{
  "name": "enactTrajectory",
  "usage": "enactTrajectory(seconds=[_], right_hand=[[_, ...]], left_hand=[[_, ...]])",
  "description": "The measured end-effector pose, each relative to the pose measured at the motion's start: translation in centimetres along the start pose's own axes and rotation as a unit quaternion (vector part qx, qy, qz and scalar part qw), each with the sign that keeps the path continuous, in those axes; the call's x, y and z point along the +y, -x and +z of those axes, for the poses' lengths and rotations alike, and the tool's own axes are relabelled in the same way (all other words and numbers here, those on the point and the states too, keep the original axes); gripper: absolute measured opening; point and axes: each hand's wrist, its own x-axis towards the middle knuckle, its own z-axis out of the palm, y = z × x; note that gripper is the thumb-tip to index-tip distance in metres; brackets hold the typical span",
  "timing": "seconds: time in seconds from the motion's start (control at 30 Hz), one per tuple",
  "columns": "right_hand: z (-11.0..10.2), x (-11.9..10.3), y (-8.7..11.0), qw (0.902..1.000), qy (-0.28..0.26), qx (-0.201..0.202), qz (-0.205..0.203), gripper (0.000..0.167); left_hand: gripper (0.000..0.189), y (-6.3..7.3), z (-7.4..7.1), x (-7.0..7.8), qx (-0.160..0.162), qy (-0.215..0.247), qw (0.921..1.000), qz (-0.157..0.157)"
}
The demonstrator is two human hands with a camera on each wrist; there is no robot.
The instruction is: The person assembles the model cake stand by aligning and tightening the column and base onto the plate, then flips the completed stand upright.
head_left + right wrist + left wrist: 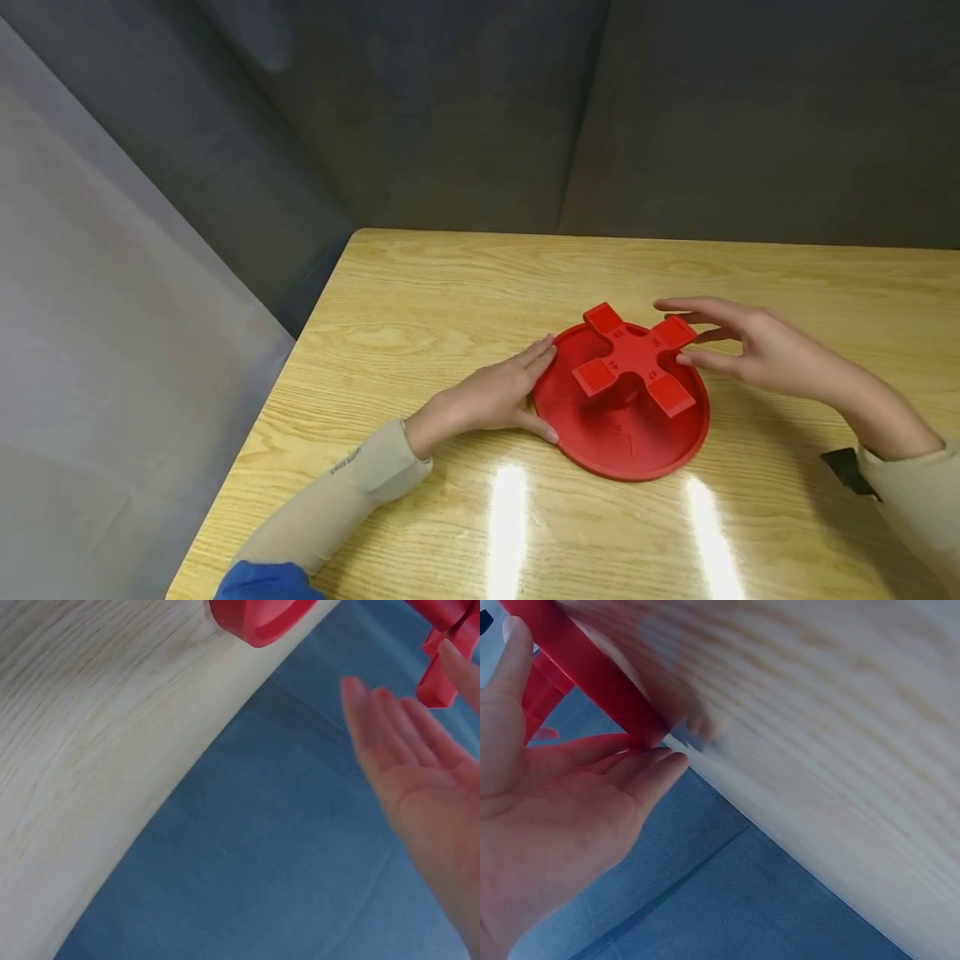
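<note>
In the head view a round red dish [600, 446] lies on the table. Above its middle stands a red cross-shaped piece [636, 352] with four arms, each bearing a square end and small numbers. My left hand [504, 393] rests at the dish's left side, thumb and fingers spread along the rim; its fairly straight fingers touch the rim [611, 686] in the left wrist view. My right hand [757, 346] hovers by the far right arm of the cross, thumb and fingers apart around its end. Straight fingers show beside that red arm [439, 682] in the right wrist view.
The wood-grain table [420, 300] ends at the left in a slanted edge, with a rounded back corner. Dark grey cloth [465, 117] hangs behind it, and a paler grey panel [97, 350] stands at the left.
</note>
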Motion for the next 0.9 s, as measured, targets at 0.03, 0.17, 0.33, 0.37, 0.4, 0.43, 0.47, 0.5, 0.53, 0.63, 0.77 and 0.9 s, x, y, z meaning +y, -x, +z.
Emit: enactTrajectory(seconds=[0.03,0.17,0.33,0.37,0.4,0.43,0.47,0.5,0.53,0.63,0.77,0.9], right_hand=[[0.1,0.1,-0.2,1.0000,-0.006,0.001,-0.007,0.069],[0.2,0.4,-0.3,0.9995,-0.017,0.005,-0.027,0.064],[0.1,0.6,0.2,0.9994,-0.024,0.001,-0.026,0.059],[0.0,0.6,0.3,0.9993,-0.026,0.000,-0.026,0.059],[0.0,0.6,0.5,0.9992,-0.029,-0.001,-0.026,0.058],[-0.1,0.6,0.6,0.9992,-0.031,-0.003,-0.026,0.058],[-0.1,0.5,0.7,0.9991,-0.035,-0.003,-0.024,0.057],[-0.2,0.5,0.8,0.9991,-0.036,-0.003,-0.022,0.057],[-0.2,0.5,0.9,0.9991,-0.038,-0.004,-0.020,0.057],[-0.2,0.3,1.2,0.9994,-0.032,-0.003,-0.015,0.055],[-0.2,0.0,1.6,0.9997,-0.021,0.006,-0.014,0.053],[0.1,-0.5,2.1,0.9995,-0.015,0.019,-0.021,0.054]], left_hand=[[0.116,0.0,0.0,0.0,0.000,0.000,1.0000,0.000],[0.116,0.0,0.0,0.1,0.002,0.001,1.0000,0.005],[0.116,0.1,-0.1,0.1,0.004,-0.005,0.9999,0.008],[0.116,0.1,-0.1,0.1,0.004,-0.006,0.9999,0.008],[0.116,0.1,-0.1,0.1,0.003,-0.007,0.9999,0.008],[0.116,0.1,-0.1,0.1,0.003,-0.007,0.9999,0.008],[0.116,0.1,-0.1,0.1,0.002,-0.006,1.0000,0.008],[0.116,0.1,-0.1,0.1,0.002,-0.005,1.0000,0.008],[0.116,0.1,-0.1,0.1,0.002,-0.004,1.0000,0.008],[0.115,0.1,-0.1,0.1,0.002,-0.002,0.9999,0.010],[0.115,0.0,-0.2,0.1,0.003,-0.001,0.9999,0.013],[0.115,-0.1,-0.2,0.1,0.001,-0.005,0.9999,0.011]])
